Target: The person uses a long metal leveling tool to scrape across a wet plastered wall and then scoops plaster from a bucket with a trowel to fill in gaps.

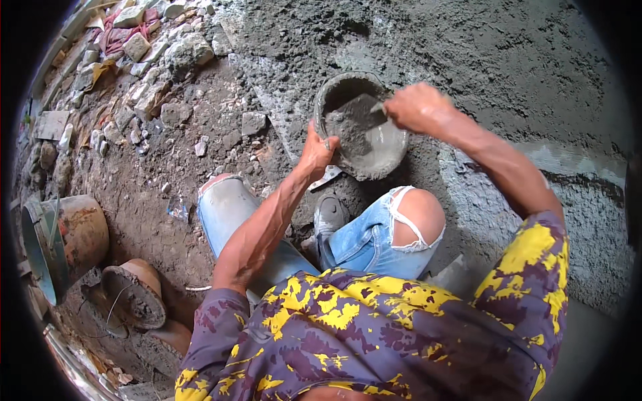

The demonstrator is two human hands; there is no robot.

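A round bucket (390,148), crusted grey, is tilted so that its mouth faces me. Wet grey mortar (348,130) lies inside along its left part. My left hand (318,150) is closed on the bucket's left rim, thumb over the edge. My right hand (419,108) is closed round the handle of a trowel at the bucket's right side. The trowel's blade (364,112), coated in mortar, reaches into the bucket and touches the mortar there.
Broken bricks and rubble (157,93) cover the ground at far left. A large bucket (83,230) lies on its side at left, near a smaller dirty bucket (137,294). Rough wet mortar (495,60) coats the surface beyond and right. My shoe (330,217) is below the bucket.
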